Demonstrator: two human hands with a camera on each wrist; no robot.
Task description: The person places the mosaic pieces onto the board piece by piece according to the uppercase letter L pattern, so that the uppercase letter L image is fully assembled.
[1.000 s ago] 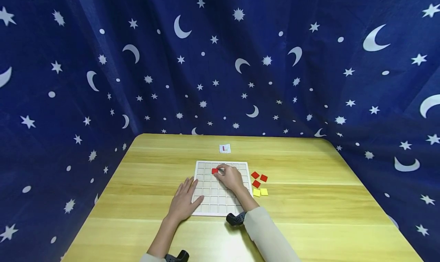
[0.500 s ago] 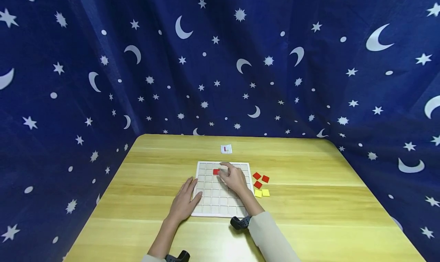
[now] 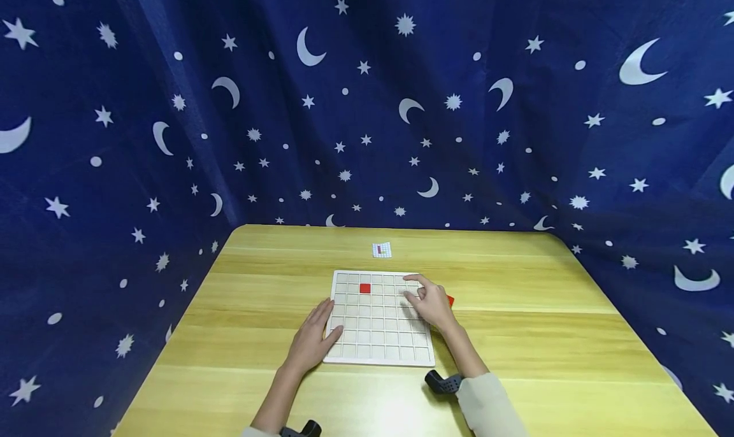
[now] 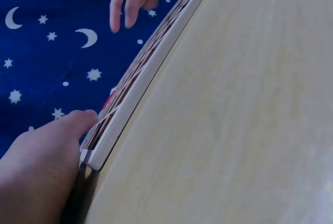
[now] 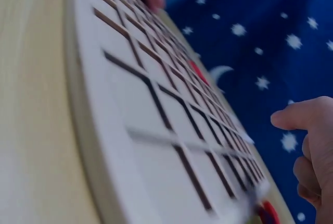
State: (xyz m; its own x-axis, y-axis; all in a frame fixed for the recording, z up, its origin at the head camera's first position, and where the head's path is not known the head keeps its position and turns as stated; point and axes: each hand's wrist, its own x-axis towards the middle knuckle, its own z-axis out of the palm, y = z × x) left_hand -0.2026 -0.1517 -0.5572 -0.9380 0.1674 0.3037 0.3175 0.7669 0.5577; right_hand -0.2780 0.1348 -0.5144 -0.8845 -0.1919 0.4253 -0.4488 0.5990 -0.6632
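Note:
A white grid board (image 3: 381, 338) lies on the wooden table with a single red square tile (image 3: 365, 288) in a cell near its far left part. My left hand (image 3: 311, 338) rests along the board's left edge, fingers extended and thumb over the rim (image 4: 99, 156). Over the right side of the board hovers my right hand (image 3: 431, 302), thumb and index finger spread apart with nothing between them. Just beyond that hand, a bit of another red tile (image 3: 450, 300) shows; the rest of it and the other loose tiles are hidden behind the hand and forearm.
Behind the board lies a small gridded card (image 3: 381, 250) with a printed coloured pattern. A dark blue curtain (image 3: 367, 169) with moons and stars hangs around the table (image 3: 275, 271). Black devices are strapped at both wrists.
My right hand has let go of the red tile, leaving it in its cell, and moved right to the board's right edge. My left hand stays put. The head view has shifted slightly.

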